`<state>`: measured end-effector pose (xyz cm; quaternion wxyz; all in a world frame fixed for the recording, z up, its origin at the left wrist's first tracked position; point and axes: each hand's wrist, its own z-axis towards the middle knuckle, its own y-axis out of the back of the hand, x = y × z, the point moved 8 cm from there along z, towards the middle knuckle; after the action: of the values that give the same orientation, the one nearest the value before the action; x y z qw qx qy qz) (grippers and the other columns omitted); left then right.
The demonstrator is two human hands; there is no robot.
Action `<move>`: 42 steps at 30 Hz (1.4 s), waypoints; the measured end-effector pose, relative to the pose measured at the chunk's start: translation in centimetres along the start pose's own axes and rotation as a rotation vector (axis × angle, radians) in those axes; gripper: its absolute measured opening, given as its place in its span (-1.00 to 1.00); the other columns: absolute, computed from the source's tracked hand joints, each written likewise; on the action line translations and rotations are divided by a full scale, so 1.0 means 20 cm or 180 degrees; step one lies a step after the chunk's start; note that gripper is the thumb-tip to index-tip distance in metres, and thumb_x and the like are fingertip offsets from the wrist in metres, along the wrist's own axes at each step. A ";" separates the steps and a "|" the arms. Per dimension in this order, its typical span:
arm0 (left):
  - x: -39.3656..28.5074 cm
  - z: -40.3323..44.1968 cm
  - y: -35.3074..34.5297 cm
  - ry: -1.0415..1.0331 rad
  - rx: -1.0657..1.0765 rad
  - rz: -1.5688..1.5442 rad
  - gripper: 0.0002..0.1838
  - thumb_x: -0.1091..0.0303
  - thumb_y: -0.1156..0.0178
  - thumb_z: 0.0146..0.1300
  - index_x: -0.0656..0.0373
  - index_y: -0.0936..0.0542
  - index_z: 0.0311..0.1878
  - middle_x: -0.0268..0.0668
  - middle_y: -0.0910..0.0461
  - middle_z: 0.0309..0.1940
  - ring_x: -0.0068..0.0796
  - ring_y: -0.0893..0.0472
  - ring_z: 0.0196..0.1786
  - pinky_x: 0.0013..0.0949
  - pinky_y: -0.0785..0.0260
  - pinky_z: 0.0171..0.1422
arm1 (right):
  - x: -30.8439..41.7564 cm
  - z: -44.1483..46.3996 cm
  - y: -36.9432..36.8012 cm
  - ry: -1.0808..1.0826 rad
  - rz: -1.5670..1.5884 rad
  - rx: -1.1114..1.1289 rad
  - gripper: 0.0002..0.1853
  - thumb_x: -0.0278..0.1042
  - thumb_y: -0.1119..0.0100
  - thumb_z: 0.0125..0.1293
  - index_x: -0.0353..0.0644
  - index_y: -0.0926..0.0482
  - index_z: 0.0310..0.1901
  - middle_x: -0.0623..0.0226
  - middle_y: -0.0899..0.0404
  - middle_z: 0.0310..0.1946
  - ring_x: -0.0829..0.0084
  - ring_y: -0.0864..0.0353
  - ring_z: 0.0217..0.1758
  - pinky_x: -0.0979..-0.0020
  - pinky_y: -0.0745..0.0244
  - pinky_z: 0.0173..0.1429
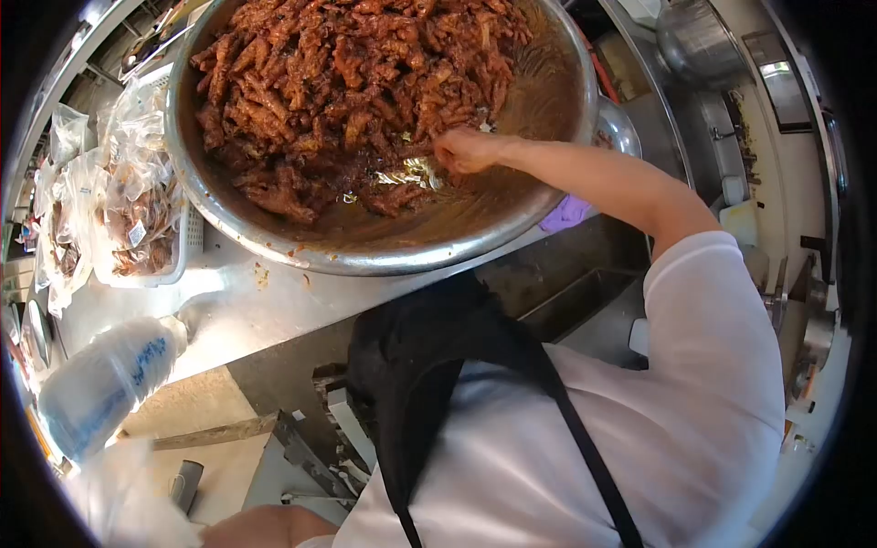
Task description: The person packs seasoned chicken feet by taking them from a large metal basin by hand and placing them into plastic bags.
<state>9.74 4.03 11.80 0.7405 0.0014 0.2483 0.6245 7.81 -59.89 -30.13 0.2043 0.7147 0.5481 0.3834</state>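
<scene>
My right hand [468, 150] reaches into a large metal bowl [365, 261], its fingers curled together at the edge of a heap of glazed reddish-brown chicken feet [356, 82]. What those fingers hold, if anything, is hidden. Just left of them, shiny sauce [411, 173] glints on the bowl's bottom. At the lower left, my left forearm shows at the frame's bottom edge and runs toward a blurred whitish shape [119, 489]; the fingers of that hand cannot be made out.
Clear plastic bags of brown food [137, 215] fill a white basket [193, 239] left of the bowl. A translucent bag with blue print [114, 379] lies at the metal table's [233, 301] left edge. Purple cloth [566, 214] shows beneath the bowl's right side.
</scene>
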 end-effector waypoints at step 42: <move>0.01 -1.59 -0.82 0.0671 0.2301 -0.1070 -0.67 0.25 -0.03 0.40 0.38 -0.60 -0.14 -0.06 -0.57 -0.48 -0.18 -0.47 -0.43 -0.27 -0.39 -0.21 | 0.45 -0.04 -0.12 -0.0514 0.0003 0.0927 -0.51 0.01 0.00 0.29 -0.22 -0.53 0.06 -0.07 -0.58 -0.05 0.05 -0.49 0.11 0.13 -0.32 0.22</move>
<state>13.10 -9.11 -21.29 0.7545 0.1568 0.5230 0.3642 6.67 -50.84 -28.39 0.1418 0.7655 0.5794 0.2413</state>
